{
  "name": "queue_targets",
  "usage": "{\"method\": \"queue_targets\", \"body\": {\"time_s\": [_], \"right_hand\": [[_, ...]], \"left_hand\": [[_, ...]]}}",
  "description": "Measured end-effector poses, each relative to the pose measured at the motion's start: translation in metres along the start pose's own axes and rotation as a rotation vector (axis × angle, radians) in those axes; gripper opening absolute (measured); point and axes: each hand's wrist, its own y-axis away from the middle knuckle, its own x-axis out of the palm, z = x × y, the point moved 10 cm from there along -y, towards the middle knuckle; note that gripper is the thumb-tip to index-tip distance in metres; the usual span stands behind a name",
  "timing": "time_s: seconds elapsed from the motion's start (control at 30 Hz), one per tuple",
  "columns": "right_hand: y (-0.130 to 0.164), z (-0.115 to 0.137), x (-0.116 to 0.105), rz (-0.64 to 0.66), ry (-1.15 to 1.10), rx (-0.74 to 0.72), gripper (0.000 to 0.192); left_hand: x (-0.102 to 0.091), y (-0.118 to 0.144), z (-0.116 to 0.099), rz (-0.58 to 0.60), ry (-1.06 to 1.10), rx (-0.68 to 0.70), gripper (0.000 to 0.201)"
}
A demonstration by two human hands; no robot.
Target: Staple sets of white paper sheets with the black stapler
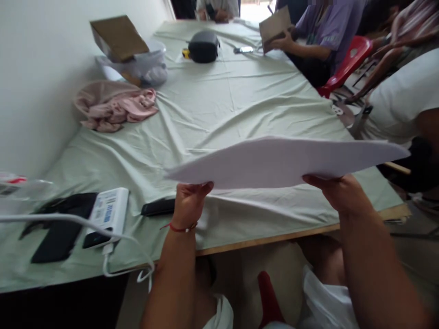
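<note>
A wide white sheet of paper (267,162) is held up over the near part of the table, its middle bowed and its long side facing me. My left hand (190,201) pinches its near edge toward the left, thumb on top, a red string bracelet around the wrist. My right hand (338,192) grips the same edge toward the right, thumb also on top. The fingers under the paper are hidden. Just left of my left hand, a dark elongated case (157,208) lies on the cloth, partly covered by the hand.
At left are a white power bank (111,205) with a cable (68,218) and a black pouch (56,242). Pink cloth (116,107), a cardboard box (118,39) and a black case (204,46) stand farther back on the cloth-covered table (219,105). People sit along the right, one holding cardboard (274,28).
</note>
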Motion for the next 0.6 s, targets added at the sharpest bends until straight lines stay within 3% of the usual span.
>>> {"method": "queue_targets", "body": {"time_s": [0.07,0.17,0.23,0.3,0.4,0.5,0.6], "right_hand": [[-0.004,0.006,0.005,0.078,0.12,-0.012,0.034],[-0.012,-0.003,0.03,0.269,0.162,-0.02,0.035],[-0.022,-0.012,0.03,0.175,0.027,0.006,0.035],[-0.029,-0.018,0.033,0.129,-0.131,-0.005,0.038],[-0.033,-0.02,0.043,0.216,-0.222,-0.028,0.042],[-0.031,-0.024,0.043,0.27,-0.202,-0.012,0.045],[-0.026,-0.033,0.043,0.31,-0.163,0.037,0.036]], "left_hand": [[0.004,0.0,-0.006,0.023,-0.092,0.047,0.022],[0.021,0.006,-0.012,0.176,-0.278,0.051,0.027],[0.024,0.01,-0.016,0.218,-0.344,0.052,0.024],[0.018,0.01,-0.019,0.18,-0.377,0.068,0.024],[0.006,0.002,-0.011,0.076,-0.353,0.062,0.033],[0.012,-0.005,0.008,0.082,-0.369,0.012,0.048],[0.017,-0.004,0.009,0.063,-0.411,0.011,0.049]]}}
